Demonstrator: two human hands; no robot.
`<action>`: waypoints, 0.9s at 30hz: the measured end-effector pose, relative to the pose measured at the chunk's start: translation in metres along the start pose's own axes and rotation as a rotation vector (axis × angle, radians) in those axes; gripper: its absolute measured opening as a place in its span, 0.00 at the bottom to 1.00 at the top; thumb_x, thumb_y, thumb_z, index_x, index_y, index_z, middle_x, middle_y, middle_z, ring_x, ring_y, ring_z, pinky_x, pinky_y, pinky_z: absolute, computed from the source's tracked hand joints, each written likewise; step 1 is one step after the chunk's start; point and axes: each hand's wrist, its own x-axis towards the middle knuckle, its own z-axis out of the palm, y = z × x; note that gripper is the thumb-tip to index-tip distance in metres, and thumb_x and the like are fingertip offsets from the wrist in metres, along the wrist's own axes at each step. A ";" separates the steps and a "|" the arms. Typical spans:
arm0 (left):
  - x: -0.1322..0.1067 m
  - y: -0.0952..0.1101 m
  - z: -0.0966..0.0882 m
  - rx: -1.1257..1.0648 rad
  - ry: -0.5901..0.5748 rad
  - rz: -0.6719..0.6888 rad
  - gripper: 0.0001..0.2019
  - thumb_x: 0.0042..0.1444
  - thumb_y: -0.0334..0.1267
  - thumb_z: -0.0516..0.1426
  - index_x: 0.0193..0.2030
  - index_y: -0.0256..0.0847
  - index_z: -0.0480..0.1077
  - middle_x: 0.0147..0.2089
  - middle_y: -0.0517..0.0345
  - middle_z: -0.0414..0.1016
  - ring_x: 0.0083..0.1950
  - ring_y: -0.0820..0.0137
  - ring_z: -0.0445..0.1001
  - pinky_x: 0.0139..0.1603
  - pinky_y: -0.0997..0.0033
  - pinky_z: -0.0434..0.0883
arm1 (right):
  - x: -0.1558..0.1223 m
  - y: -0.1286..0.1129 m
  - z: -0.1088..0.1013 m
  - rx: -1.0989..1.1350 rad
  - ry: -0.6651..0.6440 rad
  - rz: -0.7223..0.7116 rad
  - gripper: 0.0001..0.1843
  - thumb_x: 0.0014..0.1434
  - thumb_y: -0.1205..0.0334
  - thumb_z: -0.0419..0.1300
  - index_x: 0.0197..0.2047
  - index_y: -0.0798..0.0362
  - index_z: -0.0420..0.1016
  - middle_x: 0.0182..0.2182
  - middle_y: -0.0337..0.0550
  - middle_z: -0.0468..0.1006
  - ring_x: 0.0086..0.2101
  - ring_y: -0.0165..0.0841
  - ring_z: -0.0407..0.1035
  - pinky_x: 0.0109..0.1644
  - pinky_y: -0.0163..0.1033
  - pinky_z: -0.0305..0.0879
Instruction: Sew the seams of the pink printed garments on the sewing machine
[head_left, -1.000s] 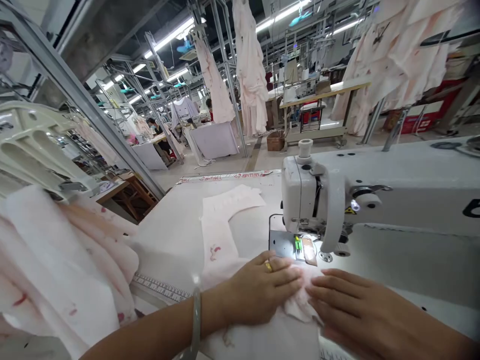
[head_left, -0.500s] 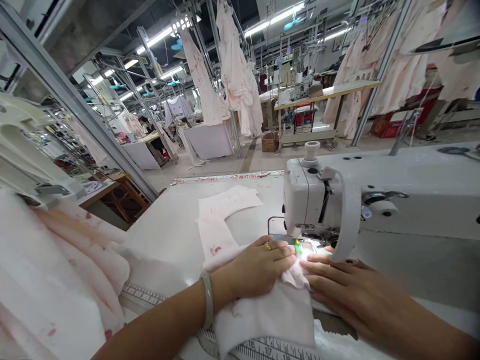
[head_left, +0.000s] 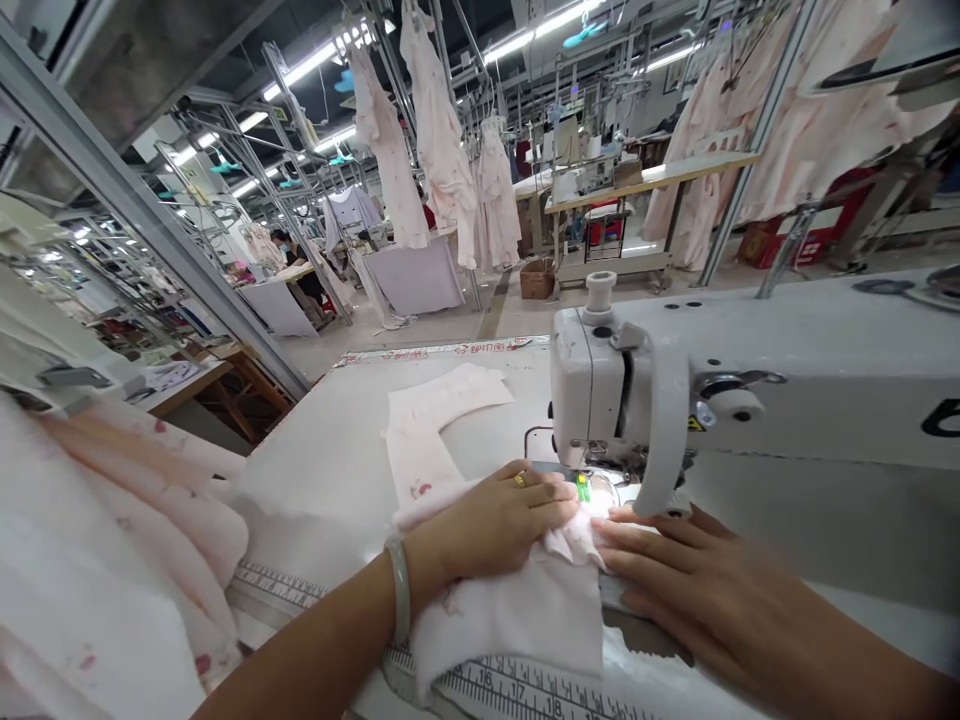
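Note:
Pale pink printed fabric piece (head_left: 517, 625) lies on the machine bed, bunched beside the lit needle area of a white sewing machine (head_left: 810, 410). My left hand (head_left: 495, 520), with a ring and a bangle at the wrist, is closed over the fabric, its fingertips beside a small green and yellow part (head_left: 583, 487) at the presser foot. On the other side, my right hand (head_left: 682, 560) lies flat with fingers stretched out, the fingertips touching the fabric's bunched edge. Part of that hand is behind the machine's curved white guard (head_left: 664, 430).
A curved pink cut piece (head_left: 420, 430) lies on the white table (head_left: 322, 450) farther back. Printed ruler tape (head_left: 517, 690) runs along the near edge. Pink floral fabric (head_left: 97, 560) hangs at left. Beyond are hanging garments (head_left: 439, 130), another workbench (head_left: 652, 180) and a distant seated person.
The view has shifted slightly, so the machine and table appear a little farther left. Both hands keep nearly the same place on the fabric by the needle.

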 end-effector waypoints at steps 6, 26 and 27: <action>-0.001 0.008 -0.004 0.031 -0.004 0.139 0.12 0.73 0.30 0.52 0.58 0.37 0.71 0.55 0.52 0.79 0.59 0.69 0.73 0.68 0.64 0.67 | -0.004 -0.003 0.006 -0.045 -0.029 0.043 0.13 0.70 0.63 0.56 0.56 0.49 0.75 0.48 0.43 0.83 0.44 0.37 0.78 0.57 0.46 0.66; 0.001 0.008 0.003 -0.066 0.061 -0.072 0.10 0.71 0.31 0.50 0.51 0.36 0.72 0.47 0.49 0.76 0.50 0.64 0.74 0.57 0.62 0.73 | -0.004 0.004 0.009 -0.057 0.042 0.106 0.13 0.74 0.61 0.51 0.56 0.45 0.75 0.43 0.38 0.84 0.38 0.34 0.79 0.66 0.50 0.58; 0.000 0.008 0.005 -0.049 0.062 -0.078 0.11 0.70 0.28 0.50 0.49 0.37 0.72 0.46 0.50 0.76 0.49 0.65 0.74 0.57 0.63 0.73 | -0.004 0.003 0.010 -0.045 0.025 0.109 0.14 0.74 0.61 0.51 0.57 0.45 0.74 0.43 0.39 0.83 0.38 0.34 0.79 0.66 0.50 0.59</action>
